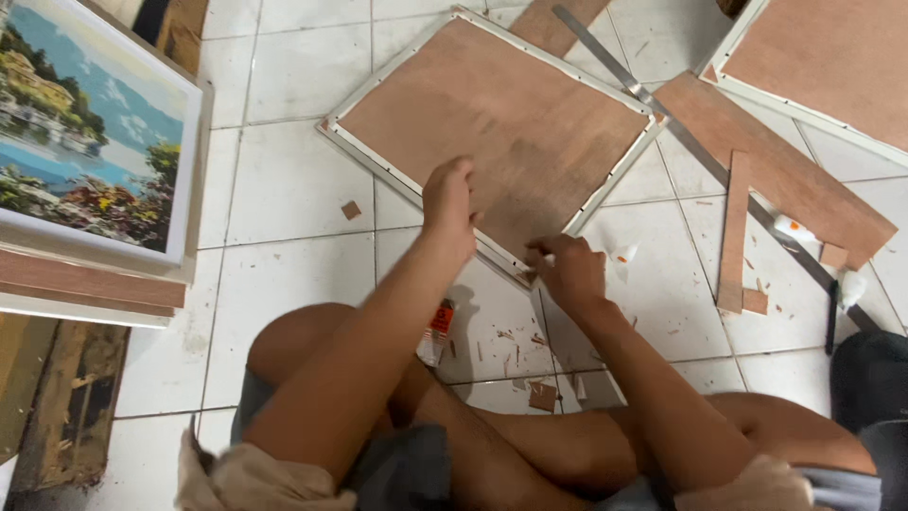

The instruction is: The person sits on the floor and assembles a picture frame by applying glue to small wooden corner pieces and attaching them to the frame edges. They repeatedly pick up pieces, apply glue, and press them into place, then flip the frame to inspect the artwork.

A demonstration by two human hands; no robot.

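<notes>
We press our left hand [447, 201] flat-fisted on the framed backing board [497, 123] lying on the floor tiles [284, 189], while our right hand [566, 270] pinches its near corner, glue tube [438, 331] below.

Person sits cross-legged on white tiled floor [284, 180]. Left hand [448, 203] presses flat on brown hardboard back of white-edged picture frame [492, 118], face down. Right hand [567, 270] pinches at frame's near corner w/ fingers closed on sth too small to tell. Small glue tube w/ orange label [438, 331] lies btwn arms. Long metal ruler [662, 114] lies beyond frame; framed landscape painting [90, 132] at left.
</notes>
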